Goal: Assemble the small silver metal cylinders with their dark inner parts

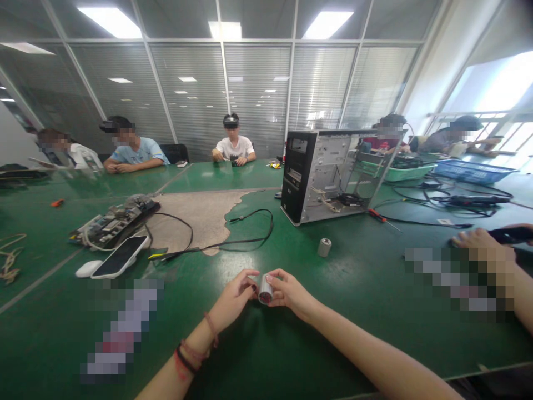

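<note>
My right hand (293,294) grips a short silver metal cylinder (265,282), thumb and fingers on its side. The cylinder is tilted, and its near end shows a dark inside with some red. My left hand (236,295) is close on the cylinder's left, index finger reaching toward its top. A small dark spot shows at the left fingertips; it looks like a tiny piece pinched there, too small to name. Beyond my hands a second grey metal cylinder (324,248) stands on the green table (233,355).
An opened computer case (297,178) stands ahead, a screwdriver (381,218) beside it. A black cable (250,239), phone (120,256), white mouse (89,269) and circuit-board assembly (114,222) lie left. A co-worker's hand (478,244) is at right; baskets (474,171) stand behind. Several people sit around the table.
</note>
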Demonstrator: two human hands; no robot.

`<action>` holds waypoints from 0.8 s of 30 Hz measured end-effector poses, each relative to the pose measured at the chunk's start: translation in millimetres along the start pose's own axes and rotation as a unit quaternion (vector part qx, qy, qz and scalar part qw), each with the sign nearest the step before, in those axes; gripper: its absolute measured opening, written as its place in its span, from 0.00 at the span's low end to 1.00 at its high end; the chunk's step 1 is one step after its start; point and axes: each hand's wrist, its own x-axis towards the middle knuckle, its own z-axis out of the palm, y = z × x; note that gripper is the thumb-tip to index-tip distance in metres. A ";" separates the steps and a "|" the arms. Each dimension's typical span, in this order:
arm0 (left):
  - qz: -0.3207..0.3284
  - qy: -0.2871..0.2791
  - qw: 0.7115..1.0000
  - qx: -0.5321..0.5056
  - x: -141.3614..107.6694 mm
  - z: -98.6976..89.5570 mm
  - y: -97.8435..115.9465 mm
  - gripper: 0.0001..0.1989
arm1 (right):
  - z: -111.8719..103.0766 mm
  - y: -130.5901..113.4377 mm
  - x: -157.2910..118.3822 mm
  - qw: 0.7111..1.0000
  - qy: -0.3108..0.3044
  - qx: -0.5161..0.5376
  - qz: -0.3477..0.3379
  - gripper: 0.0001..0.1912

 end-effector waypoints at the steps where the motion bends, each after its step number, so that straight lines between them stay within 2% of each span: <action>1: -0.003 0.001 1.000 0.000 0.3 -0.1 -1.3 0.14 | 0.3 -0.3 -0.1 1.000 0.003 -0.007 0.000 0.23; 4: -0.027 0.000 0.999 -0.031 1.6 -0.1 -6.2 0.17 | 1.1 -1.6 0.0 0.999 0.016 -0.035 0.008 0.23; 8: -0.094 -0.004 0.991 -0.092 3.6 1.0 -11.0 0.21 | 0.6 0.2 1.9 0.997 0.021 -0.071 0.011 0.22; 14: -0.149 -0.002 0.982 -0.120 3.2 3.4 -12.9 0.24 | 1.7 3.2 4.8 0.992 0.023 -0.120 0.004 0.21; 18: -0.172 -0.003 0.973 -0.153 0.5 4.0 -8.9 0.22 | 4.0 -0.5 3.6 0.991 0.030 -0.130 0.012 0.21; 24: -0.194 -0.007 0.952 -0.237 -3.9 1.3 0.6 0.18 | 2.3 -4.9 0.4 0.996 -0.012 -0.088 0.010 0.21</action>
